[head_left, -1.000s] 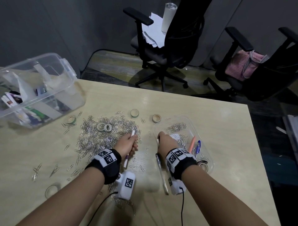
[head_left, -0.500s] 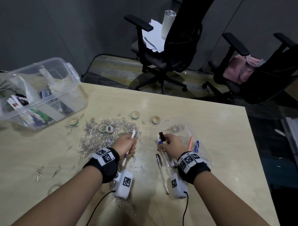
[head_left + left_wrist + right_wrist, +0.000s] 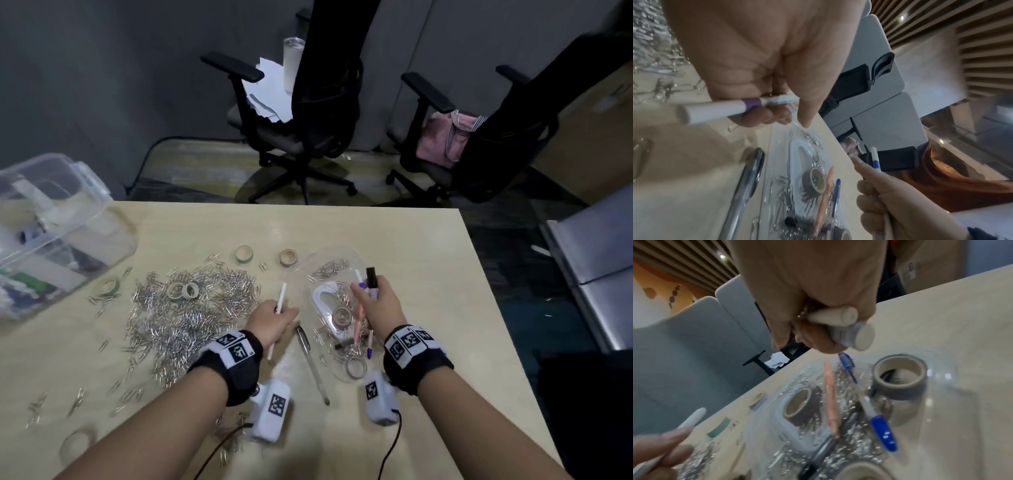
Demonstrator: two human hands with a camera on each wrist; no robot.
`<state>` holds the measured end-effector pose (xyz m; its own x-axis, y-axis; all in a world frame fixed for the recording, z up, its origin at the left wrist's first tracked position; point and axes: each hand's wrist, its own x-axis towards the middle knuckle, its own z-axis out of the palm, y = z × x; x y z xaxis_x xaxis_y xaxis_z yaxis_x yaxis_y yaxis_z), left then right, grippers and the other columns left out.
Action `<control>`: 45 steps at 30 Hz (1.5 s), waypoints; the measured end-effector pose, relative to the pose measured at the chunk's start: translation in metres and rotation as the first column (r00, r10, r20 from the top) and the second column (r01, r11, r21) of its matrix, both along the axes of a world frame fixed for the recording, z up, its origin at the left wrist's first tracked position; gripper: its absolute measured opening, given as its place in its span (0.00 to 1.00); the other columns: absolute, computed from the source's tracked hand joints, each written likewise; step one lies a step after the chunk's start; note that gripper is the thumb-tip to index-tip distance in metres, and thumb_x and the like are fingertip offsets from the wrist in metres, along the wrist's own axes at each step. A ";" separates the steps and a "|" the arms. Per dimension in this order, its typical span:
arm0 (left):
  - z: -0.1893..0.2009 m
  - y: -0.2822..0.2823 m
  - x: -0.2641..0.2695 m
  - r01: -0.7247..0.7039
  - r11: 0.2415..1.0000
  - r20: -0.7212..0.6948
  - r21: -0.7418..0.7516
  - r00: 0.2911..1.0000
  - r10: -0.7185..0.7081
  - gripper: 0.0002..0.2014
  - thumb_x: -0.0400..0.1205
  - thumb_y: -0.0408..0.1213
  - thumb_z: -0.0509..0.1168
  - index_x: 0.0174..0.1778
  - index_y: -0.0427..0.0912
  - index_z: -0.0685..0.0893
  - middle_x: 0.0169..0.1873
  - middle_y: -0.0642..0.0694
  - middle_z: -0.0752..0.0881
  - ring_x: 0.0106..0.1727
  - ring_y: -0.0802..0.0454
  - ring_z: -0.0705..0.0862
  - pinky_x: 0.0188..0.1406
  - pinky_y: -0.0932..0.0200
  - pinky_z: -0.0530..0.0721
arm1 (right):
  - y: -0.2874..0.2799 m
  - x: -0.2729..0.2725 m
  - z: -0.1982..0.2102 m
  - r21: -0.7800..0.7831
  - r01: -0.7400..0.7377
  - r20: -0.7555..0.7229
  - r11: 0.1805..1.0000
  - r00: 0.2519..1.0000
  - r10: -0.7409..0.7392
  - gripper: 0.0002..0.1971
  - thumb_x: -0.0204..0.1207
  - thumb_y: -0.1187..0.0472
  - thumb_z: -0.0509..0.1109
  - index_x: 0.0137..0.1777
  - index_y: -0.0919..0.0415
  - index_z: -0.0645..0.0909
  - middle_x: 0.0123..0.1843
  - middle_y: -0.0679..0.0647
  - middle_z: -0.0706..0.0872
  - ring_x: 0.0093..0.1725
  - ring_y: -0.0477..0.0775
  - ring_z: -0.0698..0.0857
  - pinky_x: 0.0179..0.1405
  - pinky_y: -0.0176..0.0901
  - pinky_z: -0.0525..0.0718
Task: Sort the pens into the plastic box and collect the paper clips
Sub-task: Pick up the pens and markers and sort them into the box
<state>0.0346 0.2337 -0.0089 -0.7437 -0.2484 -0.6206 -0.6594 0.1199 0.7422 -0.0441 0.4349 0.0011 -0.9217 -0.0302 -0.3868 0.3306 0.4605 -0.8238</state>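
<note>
Meanwhile left hand (image 3: pixel 270 322) grips a slim white pen (image 3: pixel 279 310); right hand (image 3: pixel 380 308) clutches cylindrical markers (image 3: pixel 371 279).

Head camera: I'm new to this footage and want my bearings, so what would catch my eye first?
A big silvery heap of paper clips spreads over the table, left of centre. Just right of it, both hands are raised over the table: the left hand grips a white pen, and the right hand holds a bunch of pens above a clear tray with clips, tape rolls and pens inside.
</note>
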 end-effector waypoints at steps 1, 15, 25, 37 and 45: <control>-0.003 0.005 0.001 0.007 1.000 0.019 -0.014 1.000 -0.007 0.10 0.80 0.42 0.68 0.41 0.39 0.77 0.26 0.49 0.74 0.24 0.54 0.72 0.24 0.62 0.72 | 0.008 0.000 -0.002 0.070 0.005 -0.010 0.998 1.000 -0.005 0.12 0.74 0.53 0.74 0.49 0.58 0.76 0.39 0.55 0.84 0.34 0.52 0.81 0.36 0.45 0.80; -0.023 0.029 -0.007 0.105 0.955 0.238 -0.278 0.971 -0.037 0.17 0.68 0.45 0.79 0.39 0.37 0.83 0.33 0.44 0.85 0.34 0.49 0.82 0.26 0.61 0.74 | 0.040 -0.014 -0.035 0.445 -0.188 0.190 0.876 0.975 0.112 0.14 0.70 0.53 0.76 0.44 0.62 0.78 0.39 0.57 0.83 0.38 0.57 0.82 0.34 0.42 0.76; -0.024 0.020 -0.014 0.165 0.927 0.249 -0.336 0.965 -0.082 0.11 0.70 0.37 0.75 0.42 0.32 0.87 0.38 0.39 0.89 0.39 0.45 0.86 0.35 0.58 0.82 | 0.033 -0.020 -0.034 0.437 -0.196 0.191 0.878 0.974 0.123 0.13 0.77 0.52 0.69 0.38 0.60 0.75 0.37 0.56 0.82 0.41 0.60 0.82 0.38 0.44 0.76; 0.005 -0.006 -0.015 0.006 0.987 0.038 -0.158 0.999 0.000 0.10 0.84 0.38 0.62 0.43 0.35 0.81 0.31 0.45 0.81 0.27 0.53 0.78 0.24 0.64 0.76 | 0.005 -0.008 0.002 0.190 -0.128 0.035 0.973 0.992 0.123 0.07 0.83 0.56 0.63 0.54 0.59 0.74 0.35 0.48 0.81 0.33 0.44 0.80 0.29 0.35 0.72; 0.049 -0.036 -0.013 -0.223 0.958 -0.008 0.178 0.974 0.228 0.09 0.87 0.35 0.56 0.55 0.31 0.73 0.46 0.34 0.80 0.37 0.43 0.85 0.37 0.46 0.90 | -0.042 0.005 0.029 0.052 -0.339 0.053 0.939 0.940 0.337 0.08 0.81 0.52 0.66 0.47 0.57 0.79 0.32 0.48 0.85 0.23 0.45 0.79 0.23 0.38 0.78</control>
<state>0.0220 0.1979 0.0400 -0.6983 -0.3012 -0.6493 -0.6333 -0.1630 0.7566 -0.0387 0.3927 0.0302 -0.8441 -0.3126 -0.4357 0.1807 0.5992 -0.7800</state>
